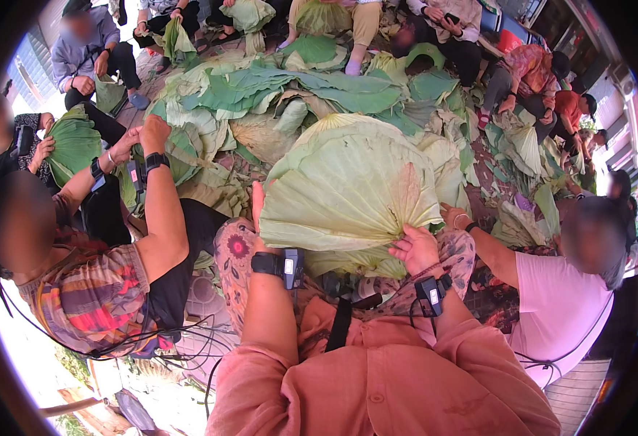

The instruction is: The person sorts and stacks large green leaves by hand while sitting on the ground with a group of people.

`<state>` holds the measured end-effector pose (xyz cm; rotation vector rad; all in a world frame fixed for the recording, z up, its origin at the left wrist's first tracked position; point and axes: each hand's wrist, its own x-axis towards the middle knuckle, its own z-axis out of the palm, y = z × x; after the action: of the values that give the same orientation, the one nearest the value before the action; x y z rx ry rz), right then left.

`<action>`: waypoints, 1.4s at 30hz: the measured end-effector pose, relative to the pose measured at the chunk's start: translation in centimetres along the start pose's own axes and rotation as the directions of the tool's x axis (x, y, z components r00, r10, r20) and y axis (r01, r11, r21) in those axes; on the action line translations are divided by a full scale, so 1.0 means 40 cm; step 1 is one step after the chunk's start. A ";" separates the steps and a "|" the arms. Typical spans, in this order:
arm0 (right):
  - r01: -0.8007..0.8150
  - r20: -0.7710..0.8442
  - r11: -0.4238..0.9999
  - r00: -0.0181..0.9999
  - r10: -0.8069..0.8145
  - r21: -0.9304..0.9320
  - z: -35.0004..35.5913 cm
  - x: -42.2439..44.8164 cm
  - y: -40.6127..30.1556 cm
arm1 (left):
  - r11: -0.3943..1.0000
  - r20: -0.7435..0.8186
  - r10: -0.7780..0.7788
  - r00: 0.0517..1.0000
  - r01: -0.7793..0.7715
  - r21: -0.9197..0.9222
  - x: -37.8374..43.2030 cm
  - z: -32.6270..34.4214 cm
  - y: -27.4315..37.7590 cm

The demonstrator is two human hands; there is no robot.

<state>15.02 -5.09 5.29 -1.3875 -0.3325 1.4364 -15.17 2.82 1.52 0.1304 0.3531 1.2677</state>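
Observation:
A large pale green lotus leaf point(346, 185), folded over with its veins fanning out, is held up above my lap. My right hand point(418, 249) pinches its lower right edge, near the point where the veins meet. At the leaf's left edge is my left hand point(258, 204), mostly hidden behind it, with only part of the fingers and palm side showing. More yellowish leaf point(359, 263) shows beneath, between my knees. Each of my wrists wears a strapped black device. Just beyond the held leaf spreads a heap of lotus leaves point(297, 87), some green and some dried pale.
A co-worker at the left point(95, 261) raises both hands close to my left arm. Another, in a pink shirt point(558, 300), reaches in beside my right knee. Several people sit around the heap handling leaves. Black cables point(188, 332) trail at the lower left.

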 end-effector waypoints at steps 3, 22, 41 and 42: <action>-0.016 -0.023 1.000 1.000 0.016 0.023 -0.004 -0.010 -0.008 | 0.966 -0.188 0.190 0.964 -0.149 0.213 0.028 -0.015 0.004; 0.050 -0.041 0.996 0.998 -0.047 0.075 0.007 -0.007 0.017 | -0.412 0.364 -0.051 0.930 -0.352 0.841 -0.095 0.193 -0.155; -0.189 0.094 0.892 0.964 0.248 -0.410 -0.013 -0.057 -0.037 | -0.574 -0.202 0.194 0.960 0.278 0.770 -0.025 0.026 -0.004; -0.187 0.034 0.856 0.972 0.231 -0.481 0.000 -0.074 -0.050 | -0.544 -0.191 0.192 0.963 0.267 0.796 -0.020 -0.020 0.011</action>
<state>15.24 -6.66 8.49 -1.8012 -0.6442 1.6724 -16.06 2.11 1.06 1.6811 1.8404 0.2695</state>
